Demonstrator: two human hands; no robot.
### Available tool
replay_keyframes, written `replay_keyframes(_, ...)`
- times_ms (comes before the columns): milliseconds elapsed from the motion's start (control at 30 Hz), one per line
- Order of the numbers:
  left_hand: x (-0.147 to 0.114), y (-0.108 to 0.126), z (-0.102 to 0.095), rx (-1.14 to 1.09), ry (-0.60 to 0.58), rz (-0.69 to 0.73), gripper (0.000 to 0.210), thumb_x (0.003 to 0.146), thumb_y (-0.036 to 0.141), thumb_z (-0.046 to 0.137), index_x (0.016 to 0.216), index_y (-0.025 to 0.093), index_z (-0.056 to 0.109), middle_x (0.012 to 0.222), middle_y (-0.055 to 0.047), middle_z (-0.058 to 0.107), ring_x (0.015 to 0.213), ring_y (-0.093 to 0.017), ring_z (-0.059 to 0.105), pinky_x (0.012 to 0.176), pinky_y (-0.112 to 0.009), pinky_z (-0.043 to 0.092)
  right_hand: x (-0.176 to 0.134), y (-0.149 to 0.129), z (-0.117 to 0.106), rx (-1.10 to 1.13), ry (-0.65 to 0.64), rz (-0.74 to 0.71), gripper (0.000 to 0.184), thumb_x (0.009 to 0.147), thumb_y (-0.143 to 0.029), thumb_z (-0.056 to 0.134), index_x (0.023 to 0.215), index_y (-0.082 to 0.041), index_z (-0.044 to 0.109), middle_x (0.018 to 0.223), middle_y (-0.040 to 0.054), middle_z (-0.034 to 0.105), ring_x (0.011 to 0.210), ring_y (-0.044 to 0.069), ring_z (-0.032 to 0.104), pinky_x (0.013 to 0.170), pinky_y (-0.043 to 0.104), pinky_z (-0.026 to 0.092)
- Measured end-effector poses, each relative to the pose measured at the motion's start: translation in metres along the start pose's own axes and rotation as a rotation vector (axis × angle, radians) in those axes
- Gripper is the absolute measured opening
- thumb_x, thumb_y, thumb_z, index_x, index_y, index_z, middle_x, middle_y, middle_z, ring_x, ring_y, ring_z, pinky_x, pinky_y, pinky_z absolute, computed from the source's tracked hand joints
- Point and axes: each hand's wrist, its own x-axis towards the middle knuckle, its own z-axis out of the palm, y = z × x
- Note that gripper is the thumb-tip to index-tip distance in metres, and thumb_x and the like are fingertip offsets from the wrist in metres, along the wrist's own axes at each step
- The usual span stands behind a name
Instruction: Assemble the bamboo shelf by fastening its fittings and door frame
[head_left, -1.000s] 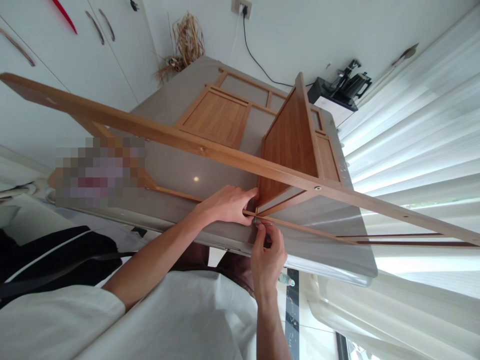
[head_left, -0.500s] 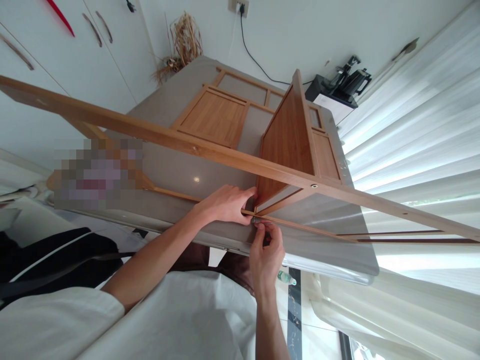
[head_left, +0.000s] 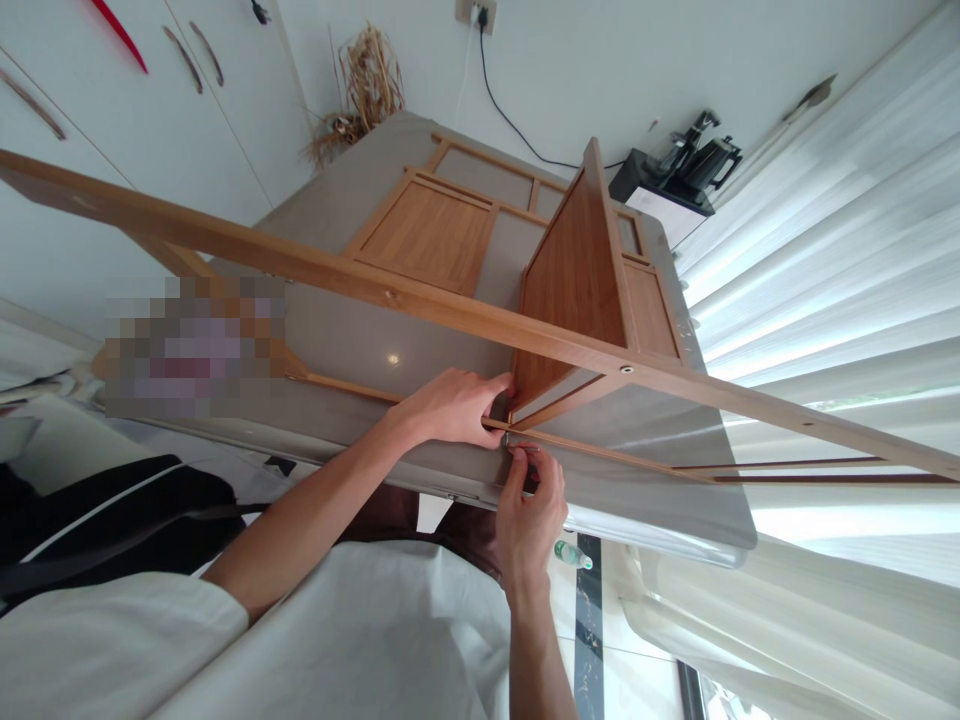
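White wall point(head_left: 637, 70), white cabinets point(head_left: 97, 115), daylight through pale curtains point(head_left: 840, 250), light floor point(head_left: 634, 685) with a dark strip point(head_left: 589, 625)

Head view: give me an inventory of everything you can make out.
table: 1, grey, centre
wooden frame: 1, light brown, crossing the view
upright panel: 1, brown, right of centre
flat panelled frame: 1, light brown, lying on table
small metal piece: 1, silvery, low centre; kind unclear
dried plants: 1 bunch, straw-coloured, upper left
kettle: 1, black, upper right
wall socket: 1, pale, top centre
cord: 1, black, below socket
handles: 3, brownish, upper left
curtains: count unclear, white, right
bottle: 1, greenish, below table edge
pixelated patch: 1, mixed colours, left; contents hidden
left hand: 1, bare, gripping wooden frame low down
right hand: 1, bare, pinching metal piece
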Motion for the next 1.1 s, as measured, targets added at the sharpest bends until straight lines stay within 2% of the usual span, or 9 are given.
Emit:
replay_keyframes(300,0.0002,-0.0002,0.0000,0.010,-0.005,0.006,0.040,0.076,0.049,0.069,0.103,0.024,0.053,0.076,0.004,0.074,0.067,-0.022,0.070,0.055,-0.032,0.038,-0.0004,-0.0004,0.0013,-0.066,0.052,-0.112,0.019,0.103,-0.032,0.051,0.102,-0.021,0.066,0.094,0.0040,0.071,0.089,0.018,0.064,0.081,0.030,0.044)
replay_keyframes(633,-0.0006,-0.0010,-0.0004,-0.005,-0.013,0.018,0.038,0.077,0.046,0.069,0.104,0.024,0.052,0.076,0.004,0.074,0.069,-0.022,0.071,0.055,-0.031,0.038,-0.0018,-0.0025,0.0024,-0.175,0.043,-0.300,0.016,0.102,-0.022,0.052,0.109,-0.017,0.066,0.100,0.0066,0.072,0.095,0.019,0.063,0.087,0.032,0.043)
replay_keyframes(967,0.0012,-0.0014,-0.0003,0.011,-0.024,0.015,0.039,0.077,0.047,0.069,0.105,0.025,0.052,0.078,0.003,0.075,0.072,-0.024,0.073,0.056,-0.033,0.038,0.0000,-0.0006,-0.0007,-0.244,0.024,-0.366,0.016,0.102,-0.019,0.051,0.111,-0.017,0.064,0.099,0.0066,0.073,0.095,0.019,0.063,0.085,0.032,0.041)
replay_keyframes(1100,0.0006,-0.0011,-0.0011,0.013,-0.026,0.011,0.038,0.077,0.046,0.068,0.104,0.025,0.052,0.077,0.003,0.075,0.073,-0.024,0.073,0.055,-0.033,0.038,0.0001,-0.0020,-0.0008,-0.248,0.012,-0.346,0.016,0.103,-0.020,0.050,0.110,-0.018,0.064,0.100,0.0059,0.073,0.095,0.019,0.063,0.085,0.032,0.041)
